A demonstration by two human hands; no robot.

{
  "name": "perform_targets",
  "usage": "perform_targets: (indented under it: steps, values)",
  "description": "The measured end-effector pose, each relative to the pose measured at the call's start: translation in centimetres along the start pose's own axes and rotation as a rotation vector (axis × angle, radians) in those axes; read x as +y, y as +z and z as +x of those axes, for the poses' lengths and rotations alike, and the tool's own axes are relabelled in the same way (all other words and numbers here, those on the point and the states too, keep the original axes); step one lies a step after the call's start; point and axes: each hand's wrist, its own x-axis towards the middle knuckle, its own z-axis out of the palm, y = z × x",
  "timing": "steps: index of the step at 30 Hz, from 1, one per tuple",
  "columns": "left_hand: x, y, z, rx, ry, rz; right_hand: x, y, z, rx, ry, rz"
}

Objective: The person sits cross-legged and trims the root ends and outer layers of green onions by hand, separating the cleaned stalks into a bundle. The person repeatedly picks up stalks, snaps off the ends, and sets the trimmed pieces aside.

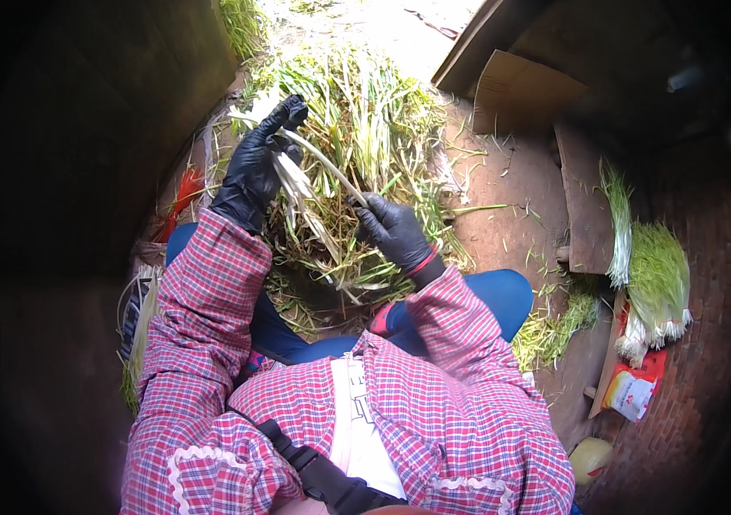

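Both my hands wear black gloves and are raised over a heap of pale green leafy stalks (374, 103) on the ground. My left hand (258, 159) is closed around a long whitish stalk (325, 163), which runs from its fingers down to my right hand. Limp, pale peeled leaves (301, 193) hang below the left palm. My right hand (391, 230) pinches the stalk's lower end between thumb and fingers. The stalk's exact tip is hidden by those fingertips.
Bundled green stalks with white root ends (657, 283) stand at the right, beside a red and white packet (634, 390). A cardboard piece (520, 90) leans at the upper right. Green trimmings (558, 326) lie by my right knee, and red strips (185, 199) at the left.
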Motion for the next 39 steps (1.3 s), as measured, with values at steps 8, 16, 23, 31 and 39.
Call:
perform_targets:
  steps: [8, 16, 23, 31, 39]
  values:
    - [-3.8, 0.4, -0.9, -0.033, -0.083, 0.360, 2.6, -3.0, 5.4, -0.069, 0.043, 0.547]
    - [-2.1, 0.8, -1.6, 0.027, -0.152, 0.003, 8.8, -5.7, 5.1, 0.229, 0.399, 0.092]
    - [-1.6, -0.5, -1.7, -0.266, -0.256, -0.129, -0.5, -8.1, -0.7, 0.661, -0.214, 0.833]
    - [-2.0, -1.0, -1.4, -0.111, -0.295, 0.046, -3.4, -8.3, -3.3, 0.208, -0.482, 1.214]
    - [-2.7, -0.7, -2.1, -0.142, -0.351, 0.322, -0.2, -2.9, -1.7, 0.135, 0.167, 0.731]
